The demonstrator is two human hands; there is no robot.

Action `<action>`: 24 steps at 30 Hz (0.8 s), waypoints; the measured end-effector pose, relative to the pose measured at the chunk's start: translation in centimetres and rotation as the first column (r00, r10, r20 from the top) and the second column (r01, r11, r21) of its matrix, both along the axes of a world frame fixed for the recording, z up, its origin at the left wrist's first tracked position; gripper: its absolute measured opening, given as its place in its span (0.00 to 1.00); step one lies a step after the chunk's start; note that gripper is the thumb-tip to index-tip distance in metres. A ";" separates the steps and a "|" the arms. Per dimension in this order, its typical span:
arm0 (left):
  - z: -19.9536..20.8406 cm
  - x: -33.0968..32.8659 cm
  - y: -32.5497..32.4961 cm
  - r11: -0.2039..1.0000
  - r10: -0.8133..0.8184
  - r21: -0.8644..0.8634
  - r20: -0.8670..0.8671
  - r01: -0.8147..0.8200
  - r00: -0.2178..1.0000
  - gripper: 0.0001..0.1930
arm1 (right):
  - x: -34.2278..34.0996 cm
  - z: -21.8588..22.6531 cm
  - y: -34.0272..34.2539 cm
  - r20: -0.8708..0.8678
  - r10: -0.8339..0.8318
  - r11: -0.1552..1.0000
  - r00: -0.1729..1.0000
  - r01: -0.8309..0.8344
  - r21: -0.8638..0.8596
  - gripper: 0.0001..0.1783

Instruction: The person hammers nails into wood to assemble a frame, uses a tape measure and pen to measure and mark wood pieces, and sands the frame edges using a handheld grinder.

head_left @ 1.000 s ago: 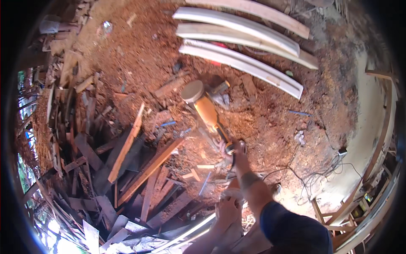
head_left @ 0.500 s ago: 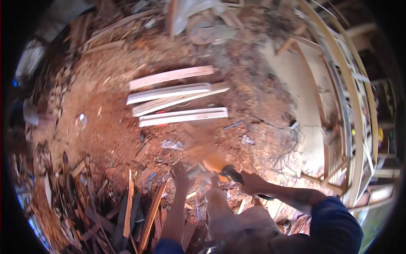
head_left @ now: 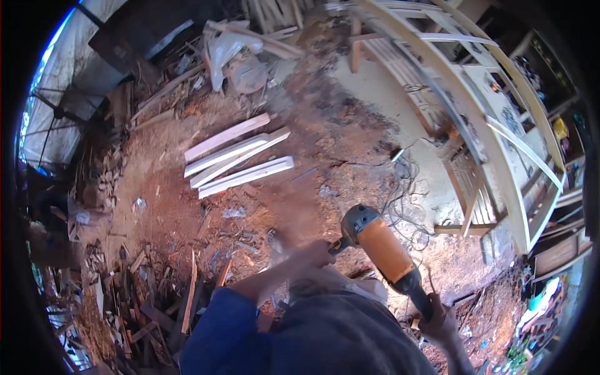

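An orange-and-black angle grinder [head_left: 387,250] is held up at a slant in front of my body, its black head farther off and its rear grip toward me. My right hand [head_left: 439,320] is wrapped round the black rear grip. My left hand [head_left: 317,254] closes on the short side handle by the head. No disc can be made out from here. Beyond the tool, several pale lengths of sawn timber [head_left: 247,177] lie roughly side by side on the reddish, sawdust-covered ground. One crosses at an angle against its neighbour.
Scrap wood offcuts [head_left: 164,312] are heaped at the lower left. A dark cable [head_left: 400,200] lies in loops right of the grinder. Long wooden framing [head_left: 462,81] runs along the right side. Clear plastic sheeting [head_left: 228,53] and more boards sit at the far end.
The grinder has come up from low near my feet and swung round, its head now pointing away. My left hand has moved from near the ground onto its side handle. The view has shifted.
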State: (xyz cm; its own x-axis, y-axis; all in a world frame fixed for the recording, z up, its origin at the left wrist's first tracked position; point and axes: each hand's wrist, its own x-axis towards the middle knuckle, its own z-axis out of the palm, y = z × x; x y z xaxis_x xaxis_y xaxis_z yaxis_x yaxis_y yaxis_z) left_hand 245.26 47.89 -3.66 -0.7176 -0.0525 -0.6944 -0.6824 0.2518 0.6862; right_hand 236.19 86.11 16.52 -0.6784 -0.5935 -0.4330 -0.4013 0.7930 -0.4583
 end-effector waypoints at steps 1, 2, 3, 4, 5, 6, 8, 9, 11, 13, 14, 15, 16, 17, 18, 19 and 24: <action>1.1 -0.4 2.6 0.987 -0.065 -0.150 -0.057 0.056 0.996 0.16 | -0.1 -0.2 3.5 0.010 -0.012 0.999 1.000 0.013 -0.039 0.18; 1.5 -0.8 5.2 0.905 -0.235 -0.375 -0.047 0.201 0.971 0.19 | -0.1 -0.2 6.6 0.126 -0.127 0.989 0.984 0.135 -0.054 0.19; 2.0 -1.5 7.0 0.877 -0.313 -0.415 -0.106 0.244 0.944 0.22 | 0.0 -0.3 9.8 0.209 -0.218 0.973 0.953 0.230 -0.032 0.24; 3.3 -2.6 9.9 0.920 -0.221 -0.377 -0.274 0.107 0.936 0.22 | 0.3 -2.5 13.9 0.307 -0.260 0.961 0.915 0.278 -0.015 0.26; 7.7 -5.0 12.3 0.970 -0.176 -0.222 -0.378 0.096 0.909 0.21 | 0.6 -4.9 17.6 0.389 -0.310 0.942 0.867 0.337 -0.001 0.28; 8.1 -6.0 13.6 0.941 -0.247 -0.321 -0.428 0.109 0.869 0.21 | 0.7 -6.0 19.8 0.330 -0.249 0.959 0.910 0.280 -0.049 0.28; 10.0 -9.2 17.0 0.897 -0.358 -0.411 -0.468 0.159 0.808 0.21 | 1.6 -7.9 23.7 0.241 -0.272 0.948 0.932 0.302 -0.097 0.30; 14.1 -10.2 18.8 0.905 -0.304 -0.409 -0.434 0.115 0.848 0.20 | 1.3 -6.2 23.9 0.237 -0.285 0.941 0.929 0.319 -0.117 0.30; 18.3 -14.3 22.5 0.898 -0.336 -0.412 -0.419 0.153 0.843 0.19 | 0.9 0.5 24.6 0.034 -0.503 0.859 0.864 0.504 -0.095 0.29; 20.5 -17.1 24.6 0.900 -0.420 -0.365 -0.579 0.238 0.699 0.17 | -0.1 1.9 27.6 -0.127 -0.494 0.840 0.860 0.435 -0.324 0.23; 20.5 -18.4 26.1 0.884 -0.455 -0.377 -0.564 0.275 0.689 0.17 | -1.0 3.9 28.3 -0.193 -0.495 0.853 0.847 0.431 -0.295 0.23; 20.4 -19.4 27.6 0.913 -0.406 -0.308 -0.623 0.267 0.668 0.16 | -2.0 5.8 29.1 -0.265 -0.477 0.872 0.838 0.413 -0.263 0.22; 19.6 -21.0 29.7 0.938 -0.345 -0.222 -0.693 0.267 0.633 0.15 | -2.6 6.2 30.7 -0.277 -0.499 0.861 0.821 0.435 -0.263 0.22; 18.4 -22.6 31.7 0.954 -0.274 -0.133 -0.752 0.269 0.599 0.14 | -3.2 6.4 32.3 -0.397 -0.451 0.888 0.800 0.358 -0.288 0.23; 13.1 -23.6 32.3 0.699 -0.711 -0.675 -0.621 0.234 0.330 0.14 | -4.2 6.8 33.8 -0.524 -0.394 0.915 0.755 0.266 -0.304 0.23; 8.2 -24.4 32.6 0.286 -0.950 -0.955 -0.294 -0.082 0.109 0.14 | -5.1 7.0 34.9 -0.531 -0.407 0.908 0.743 0.266 -0.323 0.23; 16.3 -29.3 43.6 0.982 -0.106 0.004 -0.821 0.191 0.561 0.15 | -11.2 6.0 43.2 -0.467 -0.377 0.926 0.800 0.328 -0.185 0.27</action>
